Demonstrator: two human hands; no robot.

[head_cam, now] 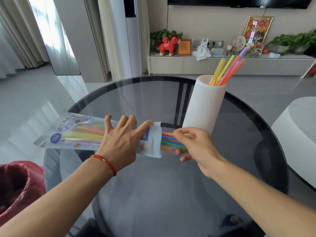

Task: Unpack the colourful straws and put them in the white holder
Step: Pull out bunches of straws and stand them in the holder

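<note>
A clear plastic straw packet (pixel 71 132) lies on the round glass table (pixel 153 185), its open end pointing right. My left hand (pixel 121 139) presses flat on the packet with fingers spread. Colourful straws (pixel 168 141) stick out of the open end, and my right hand (pixel 193 144) pinches their tips between thumb and fingers. The white ribbed holder (pixel 203 106) stands upright just behind my right hand. Several straws (pixel 227 69) lean out of its top to the right.
A red plastic bag (pixel 18 185) sits at the lower left beside the table. A white round stool or seat (pixel 297 132) is at the right. A low TV cabinet (pixel 222 64) with ornaments runs along the back wall.
</note>
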